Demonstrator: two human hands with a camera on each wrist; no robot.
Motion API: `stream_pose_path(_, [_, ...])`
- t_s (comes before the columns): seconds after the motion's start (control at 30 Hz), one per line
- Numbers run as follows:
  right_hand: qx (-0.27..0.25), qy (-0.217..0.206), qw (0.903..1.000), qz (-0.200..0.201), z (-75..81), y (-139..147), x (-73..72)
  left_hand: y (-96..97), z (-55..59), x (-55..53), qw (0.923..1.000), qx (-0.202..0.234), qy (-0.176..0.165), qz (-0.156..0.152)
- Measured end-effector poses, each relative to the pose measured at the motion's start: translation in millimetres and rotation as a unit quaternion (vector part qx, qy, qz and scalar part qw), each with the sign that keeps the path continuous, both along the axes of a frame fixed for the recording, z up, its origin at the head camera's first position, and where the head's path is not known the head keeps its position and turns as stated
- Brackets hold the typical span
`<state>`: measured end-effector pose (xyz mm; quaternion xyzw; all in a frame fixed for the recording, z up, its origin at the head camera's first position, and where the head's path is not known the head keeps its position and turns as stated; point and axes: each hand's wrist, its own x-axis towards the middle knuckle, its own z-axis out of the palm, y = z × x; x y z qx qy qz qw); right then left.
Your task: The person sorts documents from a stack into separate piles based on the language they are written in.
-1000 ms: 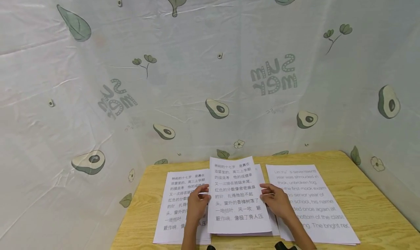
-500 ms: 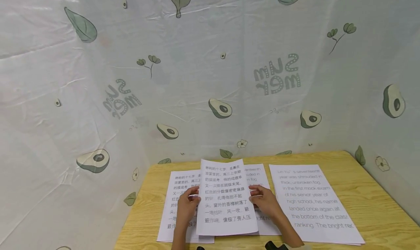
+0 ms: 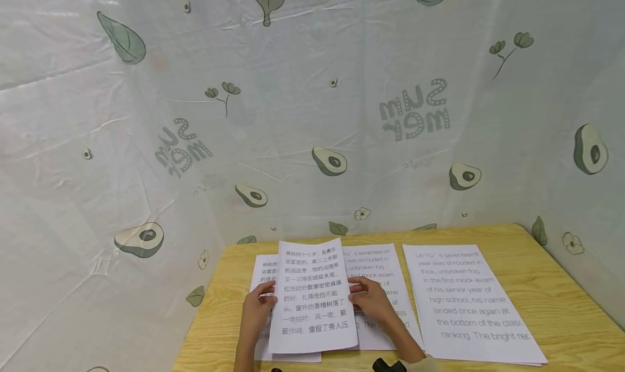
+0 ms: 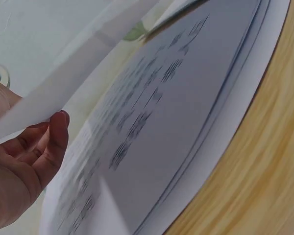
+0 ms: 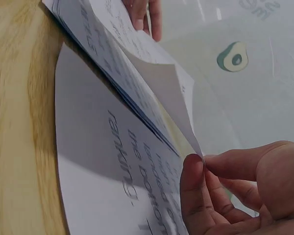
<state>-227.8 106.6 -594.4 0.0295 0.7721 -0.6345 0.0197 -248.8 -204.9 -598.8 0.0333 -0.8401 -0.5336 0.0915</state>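
Observation:
Both hands hold a white sheet of paper (image 3: 312, 307) printed with Chinese text, raised and slightly bent. My left hand (image 3: 256, 309) pinches its left edge; my right hand (image 3: 373, 304) pinches the right edge between thumb and fingers, as the right wrist view shows around the paper's edge (image 5: 179, 93). Underneath lies the left paper stack (image 3: 293, 357) with the same Chinese text, partly hidden by the raised sheet. In the left wrist view a gap separates the sheet (image 4: 83, 63) from that stack (image 4: 186, 127). Just right of it, partly covered, is a middle stack (image 3: 386, 285) with English text.
A right-hand stack (image 3: 473, 307) of English pages lies beside the middle one. All rest on a wood-grain table (image 3: 552, 285). A pale curtain (image 3: 283, 106) with avocado and leaf prints hangs behind and at the sides.
Both hands have carried the Chinese-text sheet leftward, from over the middle stack to over the left one. More of the middle stack's English text now shows.

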Motion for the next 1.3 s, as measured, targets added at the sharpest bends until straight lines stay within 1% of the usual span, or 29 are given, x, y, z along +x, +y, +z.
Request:
stream_pose_path(0.23, [-0.014,0.015,0.9994,0.029,-1.5,-29,-3.6,-30.5,0.9,-2.0,0.9994,0.014,-0.03,0.013])
stream_pose_path(0.37, [-0.018,0.023,0.9985,0.047,-2.4,-44,-4.1,-48.1,1.5,-2.8,0.9988,0.022,-0.04,0.016])
stream_pose_path(0.53, [-0.021,0.034,0.9974,0.06,-4.9,-60,-5.5,-64.7,-0.5,-4.7,0.9988,0.021,-0.042,0.013])
stream_pose_path(0.63, [-0.022,0.031,0.9975,0.059,-6.5,-67,-5.9,-71.7,-2.7,-6.3,0.999,0.02,-0.039,0.01])
stream_pose_path(0.77, [-0.021,0.021,0.9982,0.052,-9.1,-73,-6.0,-77.6,-6.0,-8.3,0.999,0.019,-0.04,0.011])
stream_pose_path(1.0, [-0.014,0.032,0.9984,0.045,-10.7,-77,-6.5,-82.0,-10.5,-11.4,0.9987,0.006,-0.049,0.01])
stream_pose_path(1.1, [-0.008,0.035,0.9984,0.044,-11.1,-78,-7.0,-82.8,-10.5,-12.5,0.999,0.003,-0.045,0.007])
stream_pose_path(1.3, [-0.003,0.047,0.998,0.041,-11.6,-80,-7.6,-82.2,-8.9,-14.1,0.9988,0.0,-0.048,0.012])
